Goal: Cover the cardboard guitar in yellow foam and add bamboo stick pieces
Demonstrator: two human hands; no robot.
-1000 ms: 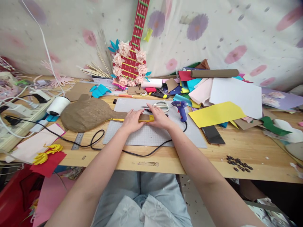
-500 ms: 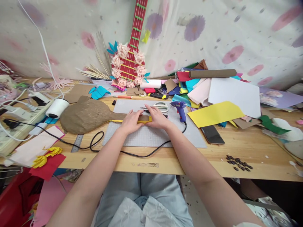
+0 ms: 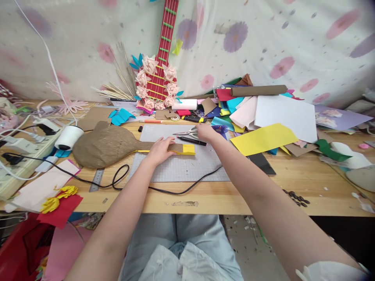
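A paper-covered brown instrument shape, with a round body and a long neck, lies on the table and partly on the grey cutting mat. Yellow paper covers the tip of its neck. My left hand is laid across this neck, with thumb and fingers around it. At the back of the mat my right hand closes over the handles of the scissors, whose blades point left. Just below them lies a black pen. Behind my right wrist, the blue glue gun is partly hidden.
A red paper guitar with pink flowers leans against the curtain. Coloured sheets and a yellow strip are heaped at the right, near a phone. The glue gun's black cord crosses the front. Power strips stand left.
My right hand has left the yellow-tipped neck end and moved up and right onto the scissors. My left hand remains on the neck. The view has shifted slightly.
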